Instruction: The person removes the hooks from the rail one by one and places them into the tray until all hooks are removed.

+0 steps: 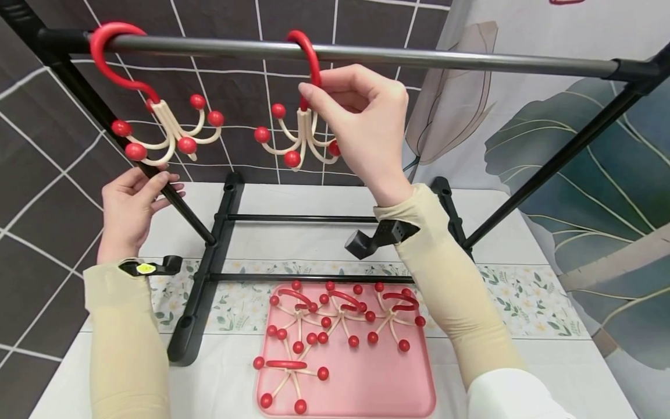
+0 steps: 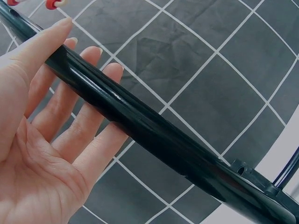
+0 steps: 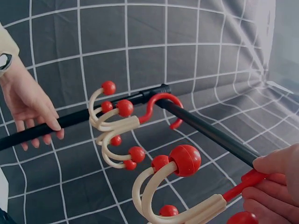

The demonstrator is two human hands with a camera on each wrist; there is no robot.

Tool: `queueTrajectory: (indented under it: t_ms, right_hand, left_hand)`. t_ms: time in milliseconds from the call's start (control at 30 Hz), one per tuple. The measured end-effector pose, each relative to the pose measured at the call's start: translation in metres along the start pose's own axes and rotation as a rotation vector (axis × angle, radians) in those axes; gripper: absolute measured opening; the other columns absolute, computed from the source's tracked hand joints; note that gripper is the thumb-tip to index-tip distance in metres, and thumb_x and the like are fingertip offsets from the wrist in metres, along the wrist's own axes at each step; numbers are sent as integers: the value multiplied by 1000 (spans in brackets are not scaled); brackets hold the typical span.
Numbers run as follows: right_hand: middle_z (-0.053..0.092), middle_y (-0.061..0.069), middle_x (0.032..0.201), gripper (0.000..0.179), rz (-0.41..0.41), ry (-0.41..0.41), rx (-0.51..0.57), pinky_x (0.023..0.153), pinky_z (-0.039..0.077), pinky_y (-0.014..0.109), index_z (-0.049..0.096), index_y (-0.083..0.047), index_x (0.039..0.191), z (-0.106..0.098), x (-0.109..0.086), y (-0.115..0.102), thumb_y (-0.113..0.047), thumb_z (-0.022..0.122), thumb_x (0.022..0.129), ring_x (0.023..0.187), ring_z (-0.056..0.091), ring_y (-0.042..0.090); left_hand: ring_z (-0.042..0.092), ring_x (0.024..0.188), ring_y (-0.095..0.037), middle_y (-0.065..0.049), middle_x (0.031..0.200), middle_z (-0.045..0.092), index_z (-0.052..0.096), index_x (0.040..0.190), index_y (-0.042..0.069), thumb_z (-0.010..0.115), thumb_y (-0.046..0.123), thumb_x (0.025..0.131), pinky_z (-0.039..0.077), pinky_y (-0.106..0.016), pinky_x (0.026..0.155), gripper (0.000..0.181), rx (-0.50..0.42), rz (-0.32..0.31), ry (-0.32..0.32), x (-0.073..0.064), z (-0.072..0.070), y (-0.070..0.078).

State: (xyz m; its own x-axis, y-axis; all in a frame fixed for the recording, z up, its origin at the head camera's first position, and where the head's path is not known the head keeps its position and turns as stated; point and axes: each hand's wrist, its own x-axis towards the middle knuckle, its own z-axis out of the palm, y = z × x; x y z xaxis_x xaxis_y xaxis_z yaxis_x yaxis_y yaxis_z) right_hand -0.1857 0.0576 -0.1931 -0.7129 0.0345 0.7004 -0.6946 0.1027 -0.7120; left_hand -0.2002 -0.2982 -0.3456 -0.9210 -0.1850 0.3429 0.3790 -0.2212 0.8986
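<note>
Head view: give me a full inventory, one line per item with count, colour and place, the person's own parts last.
Table: 1, white with a floral band, underneath
Rack: 1, black, standing on the table
Rack hangers: 2, red and cream, hooked over the top bar
Tray: 1, pink, at the front
Tray hangers: 4, red and cream, three along the tray's far side, one near left
Gridded backdrop: 1, dark grey with white lines, behind and left
Leaf-print cloth: 1, white, blue-green and beige, right
Wrist devices: 2, black, one per wrist
Sleeves: 2, beige, on the forearms
Left hand: 1, bare, holding the left post
Right hand: 1, bare, gripping the right rack hanger
</note>
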Motion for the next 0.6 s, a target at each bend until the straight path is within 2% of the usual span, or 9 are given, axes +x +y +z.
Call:
queueTrajectory:
  t_ms: [300, 367, 467, 600]
  right_hand:
    - [75, 8, 82, 8, -85, 14, 16, 69, 58, 29, 76, 5, 91, -8, 3, 0, 0, 81, 86, 73, 74, 20]
    - [75, 9, 82, 6, -73, 25, 39, 69, 58, 28, 77, 4, 90, -10, 4, -4, 0, 81, 86, 73, 73, 21]
    - [75, 11, 82, 5, -60, 45, 74, 60, 56, 26, 77, 2, 88, -14, 5, -11, 1, 81, 85, 72, 73, 24]
    - [75, 12, 84, 5, -141, 46, 63, 60, 56, 25, 78, 2, 90, -22, 6, -14, -1, 80, 87, 74, 74, 23]
  left_hand:
    - [75, 82, -24, -15, 95, 74, 67, 117, -12, 72, -4, 92, 60, -32, 77, 26, -13, -5, 4, -1, -2, 1]
    - [76, 81, -23, -15, 95, 74, 67, 116, -11, 73, -4, 92, 60, -31, 77, 25, -10, -10, 6, -1, -1, 1]
    - [76, 81, -23, -15, 94, 74, 68, 116, -11, 73, -3, 92, 60, -31, 76, 26, -10, -12, 8, -2, -1, 2]
    - [76, 80, -22, -15, 94, 74, 67, 117, -11, 72, -4, 92, 60, -32, 76, 26, -17, -8, 7, -1, 0, 2]
